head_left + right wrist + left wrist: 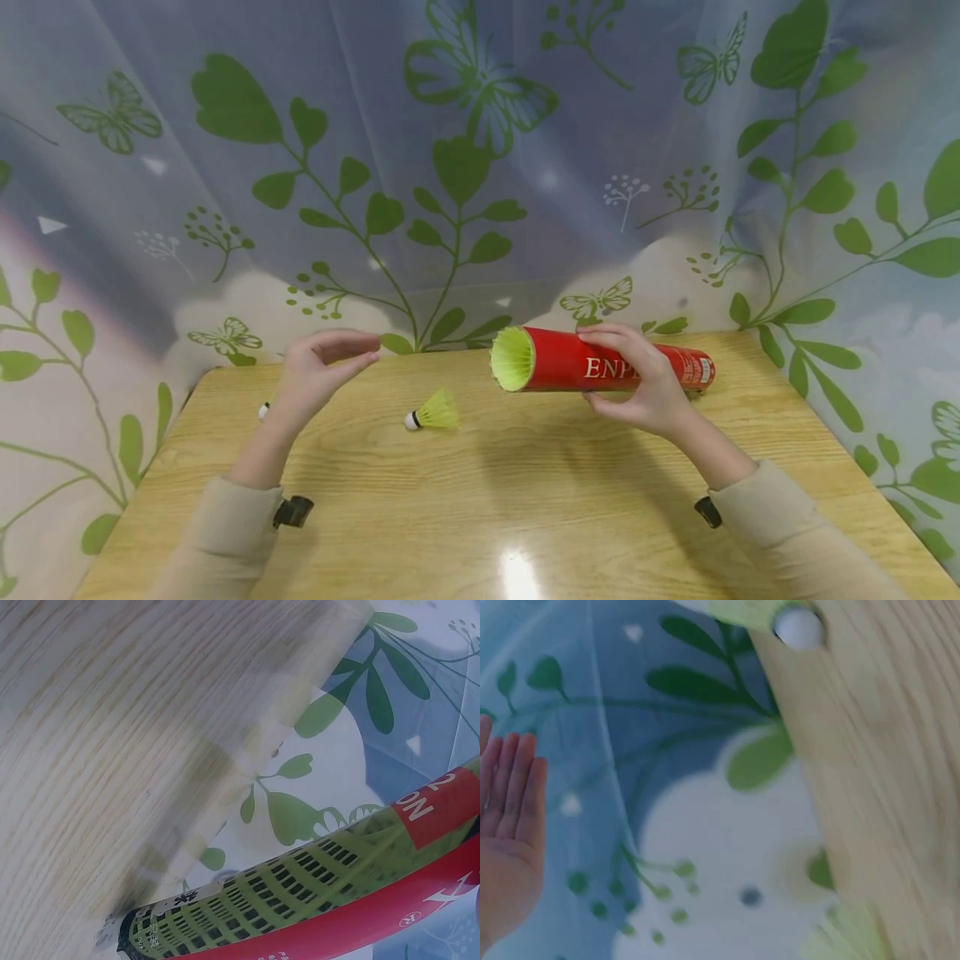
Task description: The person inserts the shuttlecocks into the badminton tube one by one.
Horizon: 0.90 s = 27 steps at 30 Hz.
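My right hand (637, 383) grips a red shuttlecock tube (555, 358) around its middle, above the table's back right part. Yellow-green feathers (513, 360) fill the tube's left end, which faces the other hand. In the right wrist view, the tube's side (285, 892) shows a green and black grid pattern. My left hand (326, 371) hovers at the left with straight fingers and nothing in it. Between the hands, a yellow shuttlecock (435, 412) lies on its side, white cork to the left. Another shuttlecock's white cork (263, 410) shows beside the left forearm, the rest largely hidden.
The wooden table (420, 508) reaches back to a curtain (480, 250) printed with green leaves and butterflies. Black wrist straps (293, 511) show at both sleeve cuffs.
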{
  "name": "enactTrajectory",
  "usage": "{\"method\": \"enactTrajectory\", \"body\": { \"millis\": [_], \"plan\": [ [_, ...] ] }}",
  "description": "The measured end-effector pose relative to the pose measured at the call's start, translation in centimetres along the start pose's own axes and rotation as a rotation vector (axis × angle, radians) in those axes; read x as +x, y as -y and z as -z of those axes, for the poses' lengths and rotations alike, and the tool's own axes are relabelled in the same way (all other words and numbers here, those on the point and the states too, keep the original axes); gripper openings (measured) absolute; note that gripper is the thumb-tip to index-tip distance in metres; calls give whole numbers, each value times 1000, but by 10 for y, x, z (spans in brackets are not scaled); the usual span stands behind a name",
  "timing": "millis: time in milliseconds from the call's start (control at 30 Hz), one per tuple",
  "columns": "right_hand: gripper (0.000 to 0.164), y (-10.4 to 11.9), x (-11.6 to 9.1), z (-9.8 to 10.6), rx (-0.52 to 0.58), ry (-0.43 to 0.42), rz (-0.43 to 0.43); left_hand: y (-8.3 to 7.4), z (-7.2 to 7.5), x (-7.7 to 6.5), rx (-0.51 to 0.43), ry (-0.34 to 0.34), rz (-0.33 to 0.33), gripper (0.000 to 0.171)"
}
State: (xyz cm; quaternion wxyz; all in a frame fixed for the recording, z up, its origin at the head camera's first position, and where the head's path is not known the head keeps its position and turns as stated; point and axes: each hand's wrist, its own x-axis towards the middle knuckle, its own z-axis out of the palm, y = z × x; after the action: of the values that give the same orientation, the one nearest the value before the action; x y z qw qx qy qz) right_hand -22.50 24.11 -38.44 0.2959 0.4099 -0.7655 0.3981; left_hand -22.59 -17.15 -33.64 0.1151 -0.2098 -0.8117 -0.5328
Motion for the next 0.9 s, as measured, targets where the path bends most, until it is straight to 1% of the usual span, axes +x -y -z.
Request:
{"method": "enactTrajectory", "body": {
  "millis": [167,333,400,467,533,567,633,667,767,833,900],
  "plan": [
    [66,7,3,0,6,-9,4,30,20,-1,51,-24,9,23],
    [64,25,12,3,18,-16,15,70,38,-2,98,-58,-1,24],
    [63,25,12,3,15,-16,11,76,44,-4,126,-69,6,23],
    [64,22,10,3,15,-16,5,89,51,-5,143,-76,23,24],
    [65,14,6,2,13,-12,1,101,57,-7,185,-83,34,24],
    [65,9,4,1,9,-7,-4,106,60,-8,205,-85,50,24],
    [66,4,1,1,6,0,-9,122,66,-10,232,-86,62,26],
    [66,0,-1,1,5,6,-12,126,68,-11,252,-90,72,26],
    [66,1,-2,1,3,11,-19,134,73,-16,291,-85,105,27],
    [66,5,0,1,2,7,-15,140,76,-18,312,-82,125,27],
    [65,12,4,2,4,0,-12,146,80,-19,318,-76,123,27]
  ]
}}
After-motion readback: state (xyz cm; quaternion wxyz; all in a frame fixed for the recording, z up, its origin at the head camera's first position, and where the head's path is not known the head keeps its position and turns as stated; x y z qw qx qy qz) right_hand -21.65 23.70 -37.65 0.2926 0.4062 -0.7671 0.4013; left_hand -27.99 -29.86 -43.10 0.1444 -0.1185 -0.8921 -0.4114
